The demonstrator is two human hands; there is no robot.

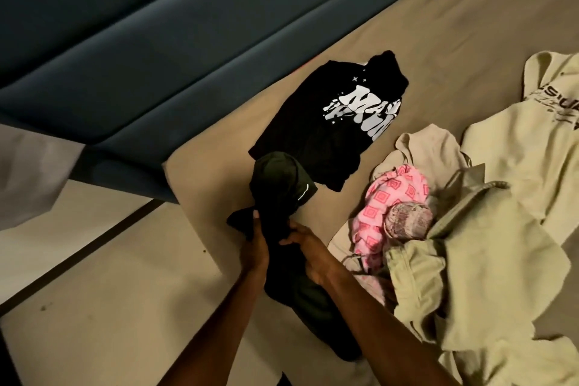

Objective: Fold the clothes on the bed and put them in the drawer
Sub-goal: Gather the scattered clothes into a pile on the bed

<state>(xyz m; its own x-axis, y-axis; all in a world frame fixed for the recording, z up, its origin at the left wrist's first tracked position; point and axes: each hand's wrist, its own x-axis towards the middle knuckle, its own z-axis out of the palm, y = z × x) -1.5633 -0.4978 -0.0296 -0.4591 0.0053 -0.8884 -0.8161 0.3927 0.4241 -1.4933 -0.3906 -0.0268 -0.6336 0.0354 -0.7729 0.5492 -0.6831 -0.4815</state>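
Both hands clamped on dark green garment [283, 185] at bed [438, 41] corner: my left hand [255, 249] pins the edge, right hand [308, 255] gathers cloth, to keep the fold square.

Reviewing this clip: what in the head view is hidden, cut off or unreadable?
- Drawer: nowhere in the head view.
- Dark garment: its lower part is covered by the left hand, right hand and forearms.
- Black T-shirt print: folded over, lettering incomplete.
- Cream hoodie: cut by the right edge, chest text partial.
- Pink patterned cloth: bunched under the olive garment; type unclear.
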